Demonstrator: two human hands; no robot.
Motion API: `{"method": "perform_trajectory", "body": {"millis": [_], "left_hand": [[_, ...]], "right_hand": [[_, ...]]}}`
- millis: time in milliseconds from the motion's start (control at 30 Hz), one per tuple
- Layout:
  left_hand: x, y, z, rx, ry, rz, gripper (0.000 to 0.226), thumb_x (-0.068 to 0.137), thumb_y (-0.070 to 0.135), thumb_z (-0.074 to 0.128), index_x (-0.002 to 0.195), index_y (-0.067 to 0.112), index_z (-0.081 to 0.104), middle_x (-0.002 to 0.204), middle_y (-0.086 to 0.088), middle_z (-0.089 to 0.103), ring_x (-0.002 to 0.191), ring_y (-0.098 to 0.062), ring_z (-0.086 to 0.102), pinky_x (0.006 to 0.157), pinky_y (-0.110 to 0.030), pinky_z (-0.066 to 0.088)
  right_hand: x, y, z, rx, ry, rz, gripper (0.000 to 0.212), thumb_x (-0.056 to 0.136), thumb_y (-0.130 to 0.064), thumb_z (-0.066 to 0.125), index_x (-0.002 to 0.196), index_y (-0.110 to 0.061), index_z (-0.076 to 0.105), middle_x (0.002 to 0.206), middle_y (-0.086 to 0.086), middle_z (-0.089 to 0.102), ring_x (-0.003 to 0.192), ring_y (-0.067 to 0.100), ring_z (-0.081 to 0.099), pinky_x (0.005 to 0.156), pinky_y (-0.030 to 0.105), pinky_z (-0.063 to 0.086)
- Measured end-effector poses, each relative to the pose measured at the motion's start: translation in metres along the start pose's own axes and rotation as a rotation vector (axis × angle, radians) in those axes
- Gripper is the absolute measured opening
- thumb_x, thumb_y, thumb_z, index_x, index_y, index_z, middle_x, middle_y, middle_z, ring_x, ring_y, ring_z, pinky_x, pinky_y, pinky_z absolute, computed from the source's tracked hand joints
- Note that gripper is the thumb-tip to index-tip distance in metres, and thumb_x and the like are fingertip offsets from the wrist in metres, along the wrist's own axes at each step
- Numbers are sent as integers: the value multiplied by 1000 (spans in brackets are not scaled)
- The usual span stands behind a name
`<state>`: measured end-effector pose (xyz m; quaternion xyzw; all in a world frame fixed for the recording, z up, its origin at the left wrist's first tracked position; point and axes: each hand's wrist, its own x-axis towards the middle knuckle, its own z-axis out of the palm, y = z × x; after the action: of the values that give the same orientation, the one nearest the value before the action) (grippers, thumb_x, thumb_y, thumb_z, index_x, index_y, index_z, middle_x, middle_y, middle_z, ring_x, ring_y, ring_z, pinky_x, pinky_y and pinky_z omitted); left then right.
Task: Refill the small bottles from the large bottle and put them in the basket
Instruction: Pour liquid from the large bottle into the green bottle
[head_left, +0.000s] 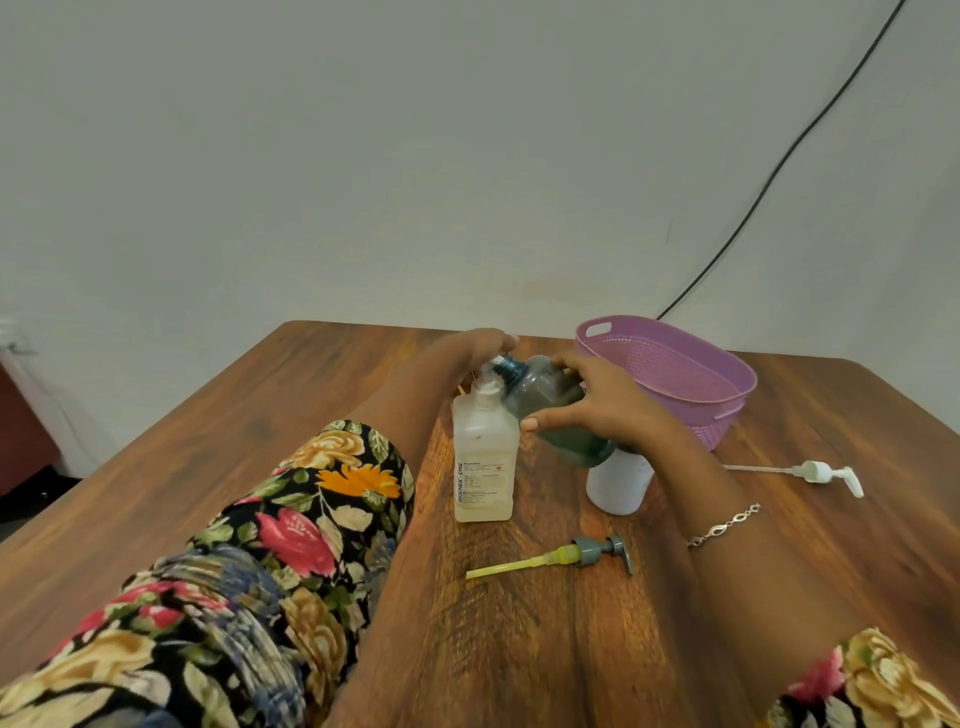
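My right grip (597, 410) is wrapped round the dark bottle (550, 400), thumb on its near side and fingers over the far side. I hold it tilted above the surface (363, 364). Its uncapped neck points left, just beside the top of the clear labelled bottle (485, 457), and dark liquid sits at its lower right end.

The clear bottle stands upright mid-surface. My left grip (485, 343) reaches behind its top with the fingers curled. I cannot tell whether it clasps anything, because the bottle tops hide that spot.

A white bottle (618, 486) stands upright just right of the clear one, its top hidden behind the dark bottle. The purple basket (691, 364) sits at the far right, just beyond my right grip. A grey pump with a yellow tube (597, 553) lies near me, and a white pump (821, 472) lies at the right, near the basket.
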<state>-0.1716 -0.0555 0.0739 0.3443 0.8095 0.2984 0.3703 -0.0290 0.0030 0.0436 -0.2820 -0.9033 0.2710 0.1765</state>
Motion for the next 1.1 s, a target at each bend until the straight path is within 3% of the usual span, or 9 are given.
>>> {"method": "perform_trajectory", "body": {"millis": [133,267,467,600,733,800,867,933,1100], "left_hand": [[1,-1,-3,-81,-13,-20,51,95,50,35,120,8,48,128,-22,49,113,-36,51,88,-44,41],[5,-3,-3,-69,-4,-30,43,95,48,38,109,8,44,118,-22,51,96,-34,52,78,-45,42],[8,-4,-9,-162,-19,-104,87,81,74,34,136,7,37,130,-25,46,115,-46,47,96,-61,37],[6,0,-12,-209,14,-108,92,82,75,27,142,5,27,135,-28,42,119,-48,44,97,-58,37],[-8,3,-3,-105,59,-87,68,97,54,20,140,2,30,137,-26,40,121,-41,44,82,-44,39],[-12,5,2,-72,79,-53,51,102,35,23,140,0,31,136,-24,42,114,-36,50,89,-40,40],[-6,3,3,-2,124,-43,40,101,17,32,135,-1,38,114,-18,56,79,-26,55,89,-34,45],[-4,0,4,111,201,-18,32,96,5,39,125,-4,46,77,-6,48,59,-13,42,68,-24,46],[-8,-1,3,269,190,25,27,95,3,39,117,-8,51,75,-8,48,65,-17,49,66,-23,43]], "right_hand": [[3,1,-7,-26,34,-7,75,69,-38,78,132,-16,45,127,3,52,101,11,45,84,24,40],[5,4,-3,-33,27,-11,73,70,-40,77,131,-16,45,126,3,53,100,11,45,81,23,39],[3,7,-2,-27,12,-6,74,71,-42,75,133,-18,44,128,2,52,101,11,46,81,24,40],[4,5,-4,-26,24,-16,78,71,-42,76,137,-18,41,133,3,50,111,16,49,88,26,44],[5,2,-7,-69,44,-25,79,70,-41,77,136,-18,41,133,3,49,115,19,49,88,26,42],[6,1,-7,-83,46,-27,79,69,-42,77,136,-19,41,133,3,50,114,19,50,88,27,43],[5,1,-7,-95,40,-23,79,68,-42,77,135,-20,42,132,2,50,113,18,50,88,28,44],[5,1,-4,-112,28,-24,78,68,-42,78,134,-20,42,131,2,51,111,19,51,87,27,43],[2,0,-1,-126,20,-22,76,70,-41,77,134,-19,42,130,3,51,112,20,51,85,26,42]]}}
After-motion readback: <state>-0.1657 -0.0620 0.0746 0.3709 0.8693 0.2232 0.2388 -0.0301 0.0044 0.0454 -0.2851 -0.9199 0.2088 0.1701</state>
